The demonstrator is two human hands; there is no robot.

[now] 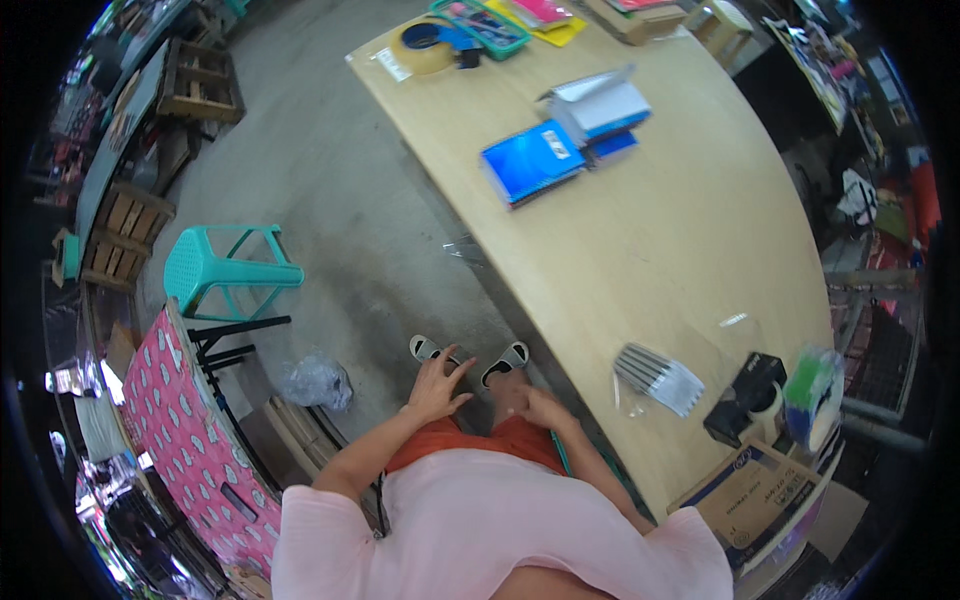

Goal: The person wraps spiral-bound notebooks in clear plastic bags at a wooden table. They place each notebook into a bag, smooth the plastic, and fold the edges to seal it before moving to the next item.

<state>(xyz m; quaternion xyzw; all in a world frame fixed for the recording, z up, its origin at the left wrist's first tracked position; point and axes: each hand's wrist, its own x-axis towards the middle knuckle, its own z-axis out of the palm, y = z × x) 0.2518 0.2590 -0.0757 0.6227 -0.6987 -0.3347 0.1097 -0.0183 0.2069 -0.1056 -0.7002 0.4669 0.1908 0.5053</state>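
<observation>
My left hand [438, 388] hovers over the floor in front of my left knee, fingers spread and holding nothing. Close to my right knee is my right hand [540, 407]; its fingers are partly hidden and blurred, so their pose is unclear. Neither hand touches the table [690, 240] on my right. On that table lies a blue spiral notebook [535, 163], beside a stack of notebooks [598, 108] with a pale upper face. Nearer to me, a clear plastic pack of grey, pen-like sticks [660, 378] lies flat.
A black box [745, 398], tape rolls [812, 395] and a cardboard carton [750, 500] crowd the table's near right. At its far end are a large tape roll [422, 48] and a green basket [490, 28]. Leftward stand a turquoise stool [215, 265] and a pink-covered board [190, 440].
</observation>
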